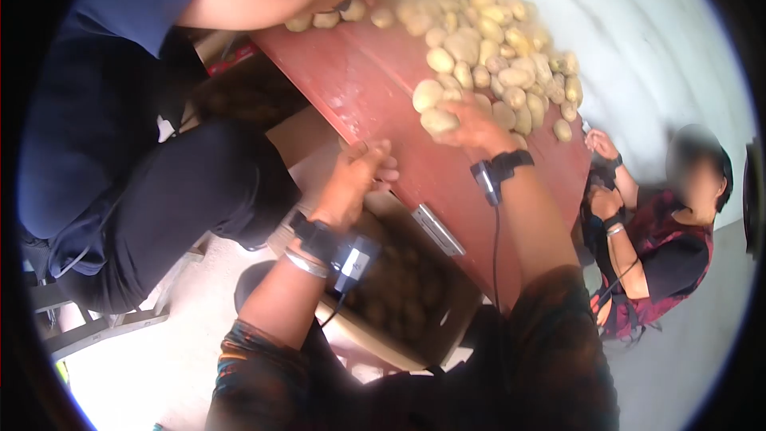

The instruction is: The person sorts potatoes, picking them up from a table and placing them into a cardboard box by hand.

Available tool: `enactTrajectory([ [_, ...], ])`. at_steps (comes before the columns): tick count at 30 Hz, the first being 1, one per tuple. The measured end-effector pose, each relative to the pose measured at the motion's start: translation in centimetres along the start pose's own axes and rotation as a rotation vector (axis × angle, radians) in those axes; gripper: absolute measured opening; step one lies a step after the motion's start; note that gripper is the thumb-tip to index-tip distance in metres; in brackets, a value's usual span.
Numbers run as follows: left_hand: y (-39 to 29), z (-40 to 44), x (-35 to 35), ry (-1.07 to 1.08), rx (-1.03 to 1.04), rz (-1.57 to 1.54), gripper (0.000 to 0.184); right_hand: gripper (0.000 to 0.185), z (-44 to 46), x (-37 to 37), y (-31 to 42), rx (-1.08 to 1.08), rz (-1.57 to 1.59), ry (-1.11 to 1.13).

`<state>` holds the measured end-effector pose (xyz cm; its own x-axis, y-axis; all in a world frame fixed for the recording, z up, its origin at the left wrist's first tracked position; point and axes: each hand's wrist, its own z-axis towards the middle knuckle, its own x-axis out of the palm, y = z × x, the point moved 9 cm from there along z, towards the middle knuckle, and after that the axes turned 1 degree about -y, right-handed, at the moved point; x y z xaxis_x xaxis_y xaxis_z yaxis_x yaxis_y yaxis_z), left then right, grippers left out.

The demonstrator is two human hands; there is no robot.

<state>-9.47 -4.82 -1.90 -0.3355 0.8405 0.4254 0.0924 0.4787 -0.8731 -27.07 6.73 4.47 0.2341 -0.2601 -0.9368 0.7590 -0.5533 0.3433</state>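
Observation:
My right hand (472, 123) reaches over the red table (375, 80), its fingers wrapped round a pale potato (439, 120) at the near edge of a large potato pile (511, 64). Another potato (427, 95) lies just beyond it. At the table's left edge is my left hand (361, 175), with its fingers curled and loosely apart and nothing seen between them. It hovers above an open box (383, 343) that holds several potatoes in shadow. Both wrists carry a strapped device with a cable.
A co-worker in dark clothes (183, 183) sits at the left, one arm over the table's far end. At the right another person (662, 255) is at the table. A metal plate (438, 230) lies on the near table edge. Another box (247, 96) stands beyond the left edge.

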Motion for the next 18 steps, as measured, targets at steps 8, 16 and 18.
enactTrajectory([
  [8, 0.0, -0.4, 0.9, 0.065, -0.076, -0.007, 0.031, 0.060, -2.8, -0.7, 3.6, 0.181, -0.288, 0.122],
  [16, 1.6, -1.6, 3.9, 0.294, -0.223, -0.254, 0.055, 0.054, -9.0, -1.7, 5.8, 0.371, 0.420, -0.023],
  [18, 1.9, -2.0, 5.9, 0.520, -0.265, -0.336, 0.070, 0.056, -10.0, -2.1, 10.4, 0.204, 0.803, -0.096],
])
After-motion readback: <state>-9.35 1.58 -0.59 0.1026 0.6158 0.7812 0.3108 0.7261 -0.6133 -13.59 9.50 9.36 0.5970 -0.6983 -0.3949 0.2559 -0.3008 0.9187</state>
